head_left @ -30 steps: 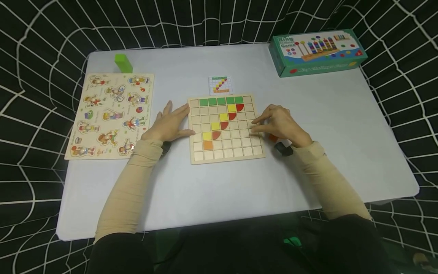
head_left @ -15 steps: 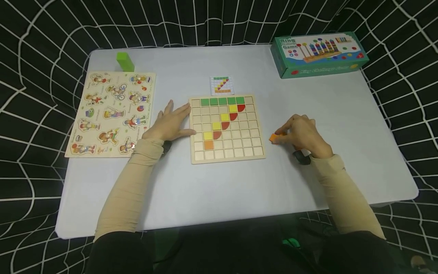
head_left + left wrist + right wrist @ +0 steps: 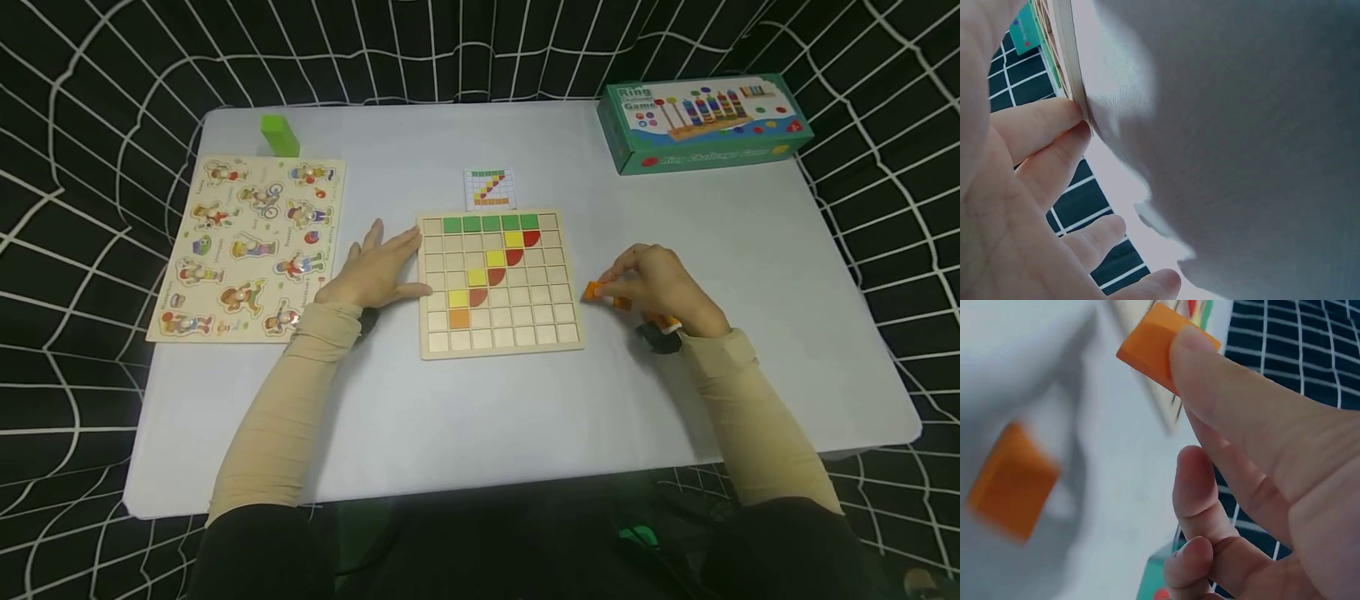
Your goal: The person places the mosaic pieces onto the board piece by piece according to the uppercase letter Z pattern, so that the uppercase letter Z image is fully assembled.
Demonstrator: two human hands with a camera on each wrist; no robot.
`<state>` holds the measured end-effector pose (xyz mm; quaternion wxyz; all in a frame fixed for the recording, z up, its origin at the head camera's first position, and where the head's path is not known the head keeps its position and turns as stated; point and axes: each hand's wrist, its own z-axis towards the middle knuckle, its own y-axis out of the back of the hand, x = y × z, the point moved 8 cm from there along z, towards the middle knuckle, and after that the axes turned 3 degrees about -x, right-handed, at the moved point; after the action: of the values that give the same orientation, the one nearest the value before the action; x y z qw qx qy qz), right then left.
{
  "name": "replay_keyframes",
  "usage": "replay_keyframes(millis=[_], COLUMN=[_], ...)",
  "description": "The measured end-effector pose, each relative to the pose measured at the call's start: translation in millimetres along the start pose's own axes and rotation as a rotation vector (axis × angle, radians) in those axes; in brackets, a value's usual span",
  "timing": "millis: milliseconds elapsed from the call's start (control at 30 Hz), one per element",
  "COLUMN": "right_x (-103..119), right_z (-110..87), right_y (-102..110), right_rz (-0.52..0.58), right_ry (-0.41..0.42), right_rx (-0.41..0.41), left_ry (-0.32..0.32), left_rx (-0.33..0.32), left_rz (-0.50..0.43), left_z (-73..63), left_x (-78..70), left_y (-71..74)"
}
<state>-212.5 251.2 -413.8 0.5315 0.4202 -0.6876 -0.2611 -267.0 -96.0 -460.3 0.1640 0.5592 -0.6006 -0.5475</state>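
My left hand (image 3: 371,273) lies at the left edge of a wooden grid board (image 3: 519,316), fingers extended. In the left wrist view two fingertips touch the side of the board. Right of the board, my right hand (image 3: 662,287) pinches an orange square block (image 3: 1147,344) between thumb and finger. Another orange block (image 3: 1013,484) sits on the table below that hand, and more orange shows under the wrist. On the board are a row of green squares (image 3: 491,223), a diagonal of yellow squares (image 3: 477,278) with red quarter-circles (image 3: 497,277), and one orange square (image 3: 459,319).
A small pattern card (image 3: 490,190) lies just behind the board. At the left is a picture puzzle board (image 3: 251,271) with a green block (image 3: 281,137) behind it. A green game box (image 3: 708,125) stands at the back right. Netting surrounds the white table (image 3: 480,425).
My right hand has moved from the board's right edge to the orange blocks and now pinches one, bringing it slightly back toward the board. My left hand has stayed put.
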Motion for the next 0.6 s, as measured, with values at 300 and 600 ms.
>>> replay_keyframes(millis=[300,600], right_x=[60.3,114.5], right_z=[23.1,31.3], right_y=[-32.2,-73.9], right_rz=[0.032,-0.001], right_ry=[0.134,0.280], right_rx=[0.034,0.094], left_ry=[0.000,-0.001], left_rx=[-0.009,-0.002], left_rz=[0.000,-0.010], left_z=[0.1,0.1], left_x=[0.5,1.3], left_y=[-0.2,-0.1])
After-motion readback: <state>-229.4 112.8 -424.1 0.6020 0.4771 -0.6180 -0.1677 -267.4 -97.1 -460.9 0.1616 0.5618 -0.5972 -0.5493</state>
